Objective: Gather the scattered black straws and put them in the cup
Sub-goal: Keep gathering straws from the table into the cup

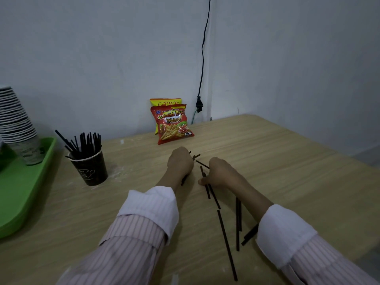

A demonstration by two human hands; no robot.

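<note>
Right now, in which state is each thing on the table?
cup: upright, already holding many straws.
loose straws: lying scattered on the table.
left hand: closed on some straws.
right hand: closed on some straws.
snack bags: standing against the wall.
stacked cups: on the green tray.

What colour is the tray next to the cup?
Bright green tray, left of the cup, seen in the head view.

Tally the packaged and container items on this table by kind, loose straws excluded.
Snack bags: 2 (red French fries bag, yellow chips bag behind it)
Dark paper cup holding black straws: 1
Stack of paper cups: 1
Green plastic tray: 1
Total: 5
</note>
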